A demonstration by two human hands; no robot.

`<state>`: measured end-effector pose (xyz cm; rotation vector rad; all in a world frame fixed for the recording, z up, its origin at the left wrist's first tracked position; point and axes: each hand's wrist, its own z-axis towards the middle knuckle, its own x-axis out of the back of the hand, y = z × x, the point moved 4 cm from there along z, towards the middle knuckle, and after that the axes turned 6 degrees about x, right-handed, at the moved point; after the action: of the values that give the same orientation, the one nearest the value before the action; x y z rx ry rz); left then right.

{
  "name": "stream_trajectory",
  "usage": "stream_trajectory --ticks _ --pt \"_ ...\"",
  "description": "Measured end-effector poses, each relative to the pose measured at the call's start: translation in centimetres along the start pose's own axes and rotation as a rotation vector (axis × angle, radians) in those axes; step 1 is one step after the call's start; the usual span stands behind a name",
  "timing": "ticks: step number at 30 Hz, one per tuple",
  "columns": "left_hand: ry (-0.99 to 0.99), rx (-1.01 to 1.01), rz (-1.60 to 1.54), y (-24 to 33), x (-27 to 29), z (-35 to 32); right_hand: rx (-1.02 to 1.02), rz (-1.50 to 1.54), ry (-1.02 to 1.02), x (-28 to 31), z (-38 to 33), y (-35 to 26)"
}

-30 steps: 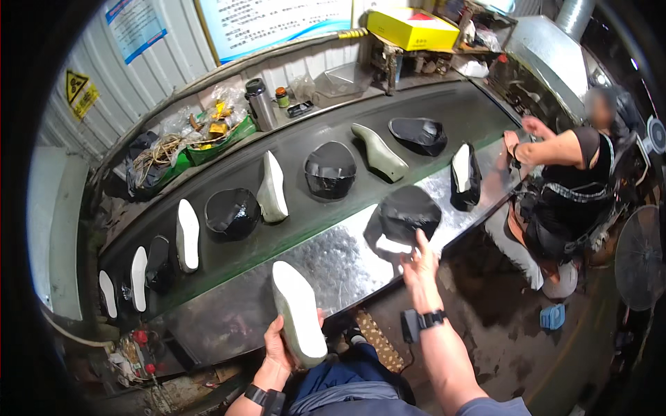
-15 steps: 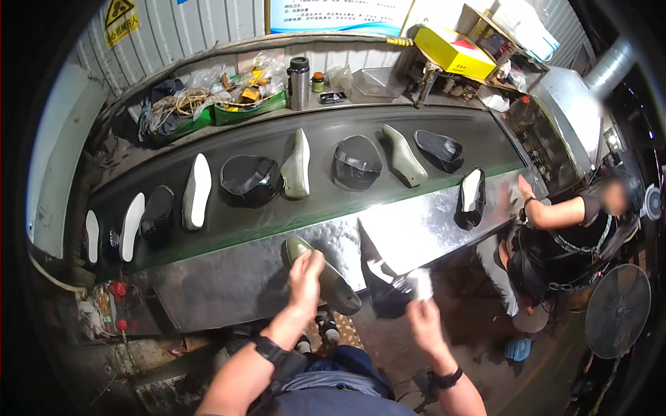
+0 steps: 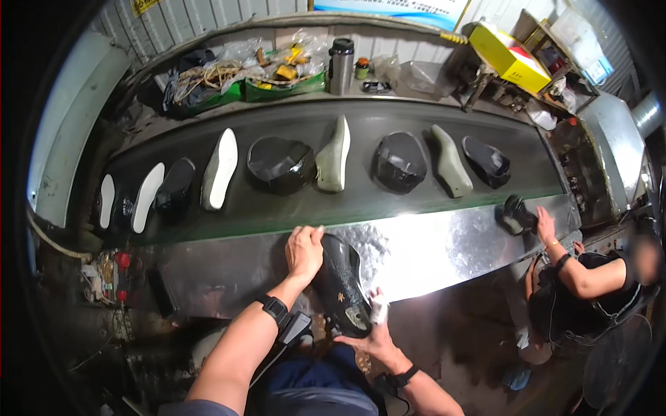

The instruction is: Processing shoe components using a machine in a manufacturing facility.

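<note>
Left grip: you hold the black upper by its far end
Right grip: you cup its near end
Surface: metal, extending rightward past your grips

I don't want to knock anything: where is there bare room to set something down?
Bare metal shows on the ledge between the held shoe and the far-right shoe, and again left of the left hand. The belt behind is crowded with lasts and black pieces, tightest at its left end.
</note>
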<state>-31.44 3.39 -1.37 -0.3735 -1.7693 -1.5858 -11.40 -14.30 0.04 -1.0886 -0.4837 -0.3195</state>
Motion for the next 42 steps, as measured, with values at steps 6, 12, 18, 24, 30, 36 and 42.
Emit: stream_trajectory --ticks 6,12,18,24,30,36,42 --pt "-0.166 0.344 0.063 -2.5 1.4 -1.2 -0.131 0.205 -0.115 -1.1 -0.2 0.8" --pt "-0.145 0.272 0.153 -1.3 1.5 -1.3 -0.006 0.195 -0.346 -1.8 1.2 2.2" --pt "0.104 0.477 -0.134 -6.4 10.5 -4.5 0.094 0.319 -0.556 -3.0 3.5 -4.1" --pt "0.441 0.433 -0.3 -8.0 28.3 -14.2 -0.908 0.706 -1.019 -11.5 6.0 -13.0" --pt "0.898 0.38 -0.236 -13.4 47.3 -31.0 -0.494 0.962 -1.069 -20.4 1.0 -33.9" --pt "1.379 0.573 -0.178 -20.9 64.9 -49.2 -0.302 1.108 -1.261 -32.7 -10.7 -53.3" --pt "1.447 0.41 -0.99 -27.4 72.2 -62.0 -0.603 1.221 -1.306 -43.6 -20.2 -63.2"
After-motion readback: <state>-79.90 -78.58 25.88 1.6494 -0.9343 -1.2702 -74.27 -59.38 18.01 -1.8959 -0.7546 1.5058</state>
